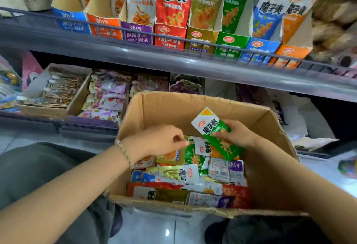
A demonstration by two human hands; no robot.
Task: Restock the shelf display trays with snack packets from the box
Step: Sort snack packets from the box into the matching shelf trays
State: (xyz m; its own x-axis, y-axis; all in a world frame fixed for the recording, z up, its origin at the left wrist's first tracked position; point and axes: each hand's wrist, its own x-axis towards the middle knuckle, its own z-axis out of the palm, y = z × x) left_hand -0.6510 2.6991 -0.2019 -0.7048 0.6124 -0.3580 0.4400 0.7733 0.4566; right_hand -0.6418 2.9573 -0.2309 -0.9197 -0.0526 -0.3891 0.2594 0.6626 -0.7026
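R hand (pixel 234 133) grips green packet (pixel 216 131) above box (pixel 173 108), nr its right wall. L hand (pixel 162 139) curled over loose packets (pixel 185 176) mid-box, grip unclear. Green tray (pixel 229 44) on shelf (pixel 135 54) above, beyond box's far edge.

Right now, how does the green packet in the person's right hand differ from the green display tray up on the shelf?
The green packet is a small flat pouch; the green display tray is a bigger open carton. The packet tilts in the right hand over the cardboard box; the tray stands upright on the upper shelf. Both are green with a red oval logo.
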